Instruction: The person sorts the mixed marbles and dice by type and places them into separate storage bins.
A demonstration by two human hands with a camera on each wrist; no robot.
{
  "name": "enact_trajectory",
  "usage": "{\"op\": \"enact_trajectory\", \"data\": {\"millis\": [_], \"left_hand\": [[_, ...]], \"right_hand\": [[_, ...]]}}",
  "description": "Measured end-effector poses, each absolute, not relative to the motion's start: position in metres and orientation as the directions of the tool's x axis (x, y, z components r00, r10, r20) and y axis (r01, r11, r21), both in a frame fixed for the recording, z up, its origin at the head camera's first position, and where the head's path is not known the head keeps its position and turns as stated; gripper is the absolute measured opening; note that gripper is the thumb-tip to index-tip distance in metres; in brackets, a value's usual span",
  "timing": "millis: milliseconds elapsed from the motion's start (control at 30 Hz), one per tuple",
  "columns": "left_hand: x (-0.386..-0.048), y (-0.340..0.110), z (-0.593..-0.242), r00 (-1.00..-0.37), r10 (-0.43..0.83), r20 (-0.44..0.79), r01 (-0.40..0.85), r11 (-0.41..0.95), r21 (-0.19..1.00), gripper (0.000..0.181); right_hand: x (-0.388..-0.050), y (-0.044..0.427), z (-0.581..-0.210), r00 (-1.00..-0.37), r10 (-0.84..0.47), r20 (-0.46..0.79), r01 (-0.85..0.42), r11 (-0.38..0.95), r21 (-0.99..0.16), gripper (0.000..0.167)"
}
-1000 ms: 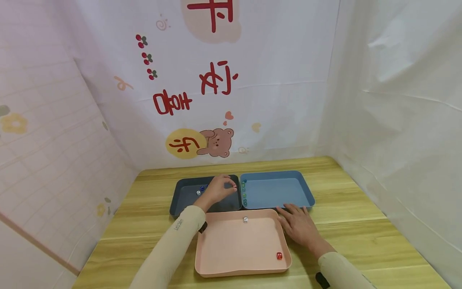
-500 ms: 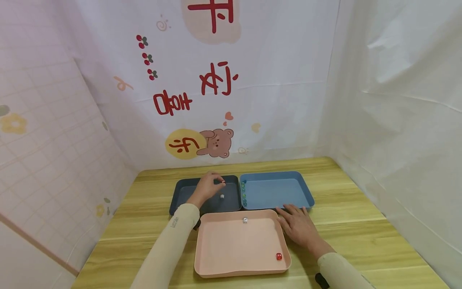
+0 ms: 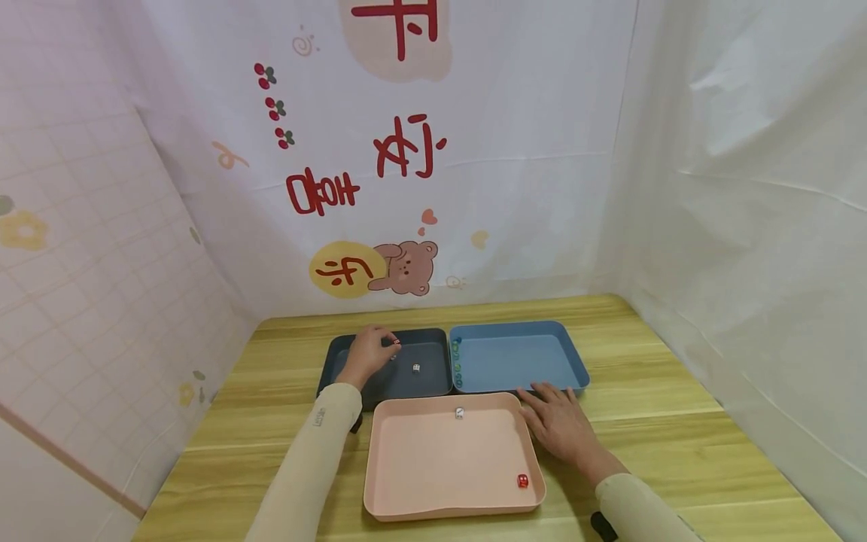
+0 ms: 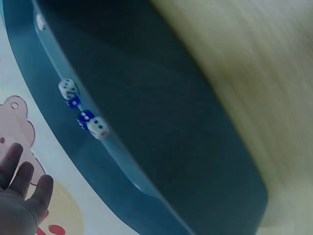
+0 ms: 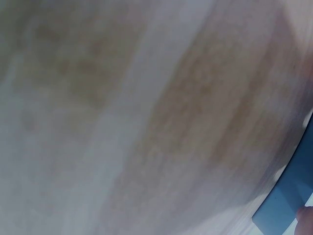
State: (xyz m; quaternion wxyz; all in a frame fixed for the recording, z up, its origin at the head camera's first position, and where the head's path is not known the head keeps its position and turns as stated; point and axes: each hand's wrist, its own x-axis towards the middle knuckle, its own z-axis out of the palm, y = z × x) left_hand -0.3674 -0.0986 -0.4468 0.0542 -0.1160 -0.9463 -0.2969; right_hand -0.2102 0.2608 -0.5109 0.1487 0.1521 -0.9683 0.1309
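Note:
My left hand (image 3: 366, 354) is over the dark navy tray (image 3: 432, 384), pinching a small red die (image 3: 396, 342) between thumb and fingertips. A white die (image 3: 416, 368) lies in that tray to the right of the hand; another is partly hidden by it. In the left wrist view, white dice (image 4: 68, 88) and blue dice (image 4: 85, 119) sit inside the tray; the pinched die is out of sight there. My right hand (image 3: 564, 425) rests with spread fingers beside the pink tray (image 3: 433, 459), its fingertips at the front edge of the lighter blue tray (image 3: 524, 357).
Several green pieces (image 3: 457, 367) line the left side of the lighter blue tray. The pink tray contains a white die (image 3: 459, 412) near its back and a red die (image 3: 523, 480) at front right. All three trays stand on a wood-grain table (image 3: 650, 421), with hanging cloth (image 3: 542, 188) behind.
My left hand has moved left across the navy tray, carrying the red die. The white die to its right was first uncovered half a second ago. My right hand has stayed put.

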Motion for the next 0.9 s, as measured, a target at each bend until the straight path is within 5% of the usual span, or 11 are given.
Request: {"op": "enact_trajectory", "data": {"millis": [567, 900], "left_hand": [[-0.368, -0.106, -0.452, -0.981, 0.151, 0.123, 0.193, 0.834, 0.517, 0.029], [-0.355, -0.072, -0.443, -0.944, 0.289, 0.158, 0.327, 0.766, 0.553, 0.026]], "right_hand": [[-0.209, 0.262, -0.512, -0.899, -0.263, 0.351, -0.349, 0.913, -0.211, 0.041], [-0.209, 0.261, -0.51, -0.895, -0.267, 0.357, -0.352, 0.914, -0.2, 0.041]]}}
